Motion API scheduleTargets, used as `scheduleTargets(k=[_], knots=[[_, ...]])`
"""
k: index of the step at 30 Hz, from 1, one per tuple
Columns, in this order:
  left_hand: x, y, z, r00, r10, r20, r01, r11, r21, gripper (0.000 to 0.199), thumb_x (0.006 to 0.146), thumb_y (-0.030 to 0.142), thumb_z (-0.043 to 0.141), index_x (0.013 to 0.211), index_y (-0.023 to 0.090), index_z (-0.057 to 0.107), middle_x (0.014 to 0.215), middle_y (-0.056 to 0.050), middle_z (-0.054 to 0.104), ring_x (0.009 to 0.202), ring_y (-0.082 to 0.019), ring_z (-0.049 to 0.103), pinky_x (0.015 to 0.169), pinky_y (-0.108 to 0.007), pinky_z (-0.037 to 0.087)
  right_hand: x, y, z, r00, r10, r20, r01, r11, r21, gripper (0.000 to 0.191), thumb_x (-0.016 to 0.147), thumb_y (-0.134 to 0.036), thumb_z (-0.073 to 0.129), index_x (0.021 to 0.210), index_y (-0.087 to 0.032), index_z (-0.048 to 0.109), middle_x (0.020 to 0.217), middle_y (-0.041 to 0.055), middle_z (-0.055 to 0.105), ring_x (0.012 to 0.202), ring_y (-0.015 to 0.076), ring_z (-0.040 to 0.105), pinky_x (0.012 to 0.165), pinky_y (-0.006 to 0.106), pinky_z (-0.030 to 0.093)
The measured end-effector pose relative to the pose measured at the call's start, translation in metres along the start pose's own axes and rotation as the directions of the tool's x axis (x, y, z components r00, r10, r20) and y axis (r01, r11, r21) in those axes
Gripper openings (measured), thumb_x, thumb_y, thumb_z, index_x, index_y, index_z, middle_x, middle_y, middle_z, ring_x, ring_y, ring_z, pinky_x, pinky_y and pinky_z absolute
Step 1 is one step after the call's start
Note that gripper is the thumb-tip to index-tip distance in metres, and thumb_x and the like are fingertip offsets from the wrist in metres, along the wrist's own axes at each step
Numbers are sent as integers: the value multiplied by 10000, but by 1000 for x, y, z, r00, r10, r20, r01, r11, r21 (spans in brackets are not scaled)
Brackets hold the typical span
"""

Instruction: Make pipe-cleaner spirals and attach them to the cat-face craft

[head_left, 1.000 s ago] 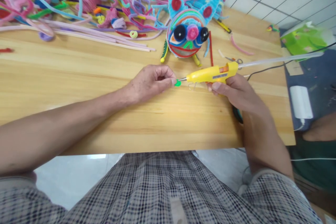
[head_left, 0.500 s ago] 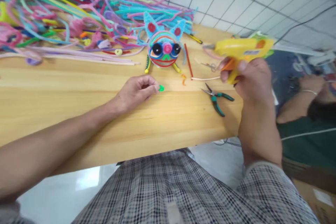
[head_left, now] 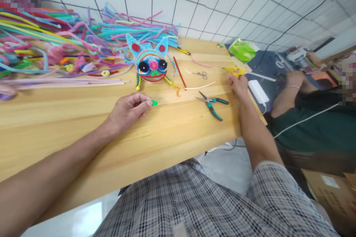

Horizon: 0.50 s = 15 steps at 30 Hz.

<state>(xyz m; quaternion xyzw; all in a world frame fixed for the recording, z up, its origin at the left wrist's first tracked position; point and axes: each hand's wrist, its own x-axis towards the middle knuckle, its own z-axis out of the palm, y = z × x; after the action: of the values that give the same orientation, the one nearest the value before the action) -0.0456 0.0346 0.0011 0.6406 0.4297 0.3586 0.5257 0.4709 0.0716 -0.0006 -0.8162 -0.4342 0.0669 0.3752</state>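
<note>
Tabletop point(head_left: 155, 148) below, hands point(head_left: 130, 110) hold green piece point(head_left: 155, 102) and glue gun point(head_left: 232, 70).

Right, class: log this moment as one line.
left hand: holds green piece | right hand: holds yellow glue gun | pliers: open on table

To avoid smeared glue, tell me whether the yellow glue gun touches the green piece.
Apart. The head view shows tabletop between the yellow glue gun, in the right hand, and the green piece in the left hand.
</note>
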Motion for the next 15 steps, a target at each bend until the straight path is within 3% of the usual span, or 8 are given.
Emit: scheduleTargets(k=[4,7,9,11,13,15], knots=[[0,3,1,1000,-4,-2,4,1000,-22,305,853,484,809,841,189,733,585,21,609,520,-114,502,512,-230,393,1,-3,1,998,34,-54,-39,996,-76,94,906,-300,664,955,-230,627,1045,135,772,1019,281,674,1023,460,527],[0,4,3,1000,-14,-7,14,999,-51,311,840,482,824,852,187,727,591,26,605,521,-112,507,516,-232,399,-12,-4,-13,998,20,-68,-29,991,-129,195,799,-306,758,834,-289,567,883,94,723,944,300,651,925,461,524],[1,4,5,1000,-20,-11,19,996,-84,320,822,480,834,843,182,719,596,27,603,522,-106,501,513,-232,393,-28,-4,-28,996,15,-88,-31,981,-190,355,686,-310,838,714,-332,485,683,39,582,811,307,596,810,489,495],[2,3,5,1000,-24,-14,22,994,-111,318,816,473,830,838,177,714,605,25,607,522,-103,496,510,-233,387,-48,-7,-43,995,-27,-96,6,977,-213,418,641,-366,874,675,-350,458,635,11,492,773,324,568,788,535,471],[3,3,6,1000,-25,-17,23,992,-122,305,823,460,817,830,177,706,606,24,610,517,-100,491,508,-236,383,-74,-20,-52,993,-97,-60,81,972,-222,332,670,-446,868,666,-338,554,647,29,524,757,344,580,787,568,473],[3,3,6,999,-25,-22,22,991,-129,293,828,449,810,828,177,701,610,24,614,514,-97,487,508,-240,382,-106,-43,-50,984,-173,31,176,968,-177,220,756,-468,837,738,-331,666,736,65,658,769,345,635,800,557,506]])
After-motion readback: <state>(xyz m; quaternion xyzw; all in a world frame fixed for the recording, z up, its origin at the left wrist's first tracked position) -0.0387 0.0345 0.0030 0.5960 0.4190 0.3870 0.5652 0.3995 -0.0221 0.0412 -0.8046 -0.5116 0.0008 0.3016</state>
